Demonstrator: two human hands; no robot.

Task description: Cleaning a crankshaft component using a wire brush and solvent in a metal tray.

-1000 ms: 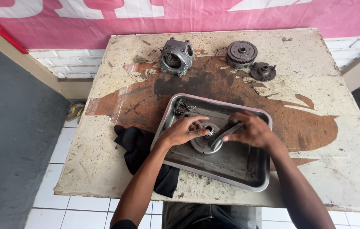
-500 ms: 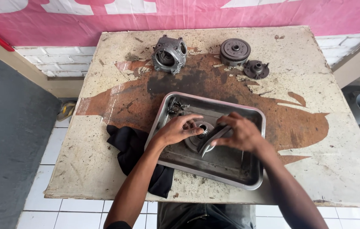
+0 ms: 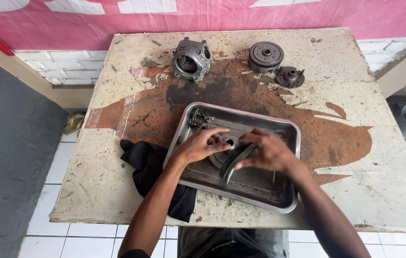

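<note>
A black rag point(image 3: 157, 172) lies crumpled at the left edge of the metal tray point(image 3: 286, 200), half hanging off the near side of the worn, rust-stained table point(image 3: 379, 186) — close at hand for wiping, it seems.

In the tray, the left hand point(image 3: 198, 145) rests over a round metal part with a central bore point(image 3: 227, 145), fingers point(image 3: 217, 131) spread and curved on its rim, apparently pinning it flat against the tray floor. Just beside it, the right hand point(image 3: 270, 150) is wrapped around a slim curved metal tool point(image 3: 234, 165) whose upper end meets the round part near the bore; the left hand likely steadies the part so that the tool can bear on it. The tray probably serves to catch oil and loose bits — a few small metal pieces point(image 3: 199, 118) sit in its far left corner.

Further back on the table, well apart from the hands, stand a finned cylinder head point(image 3: 192, 59) at left, a toothed clutch gear point(image 3: 266, 56) to its right, and a small hub plate point(image 3: 290, 76) just beside that.
</note>
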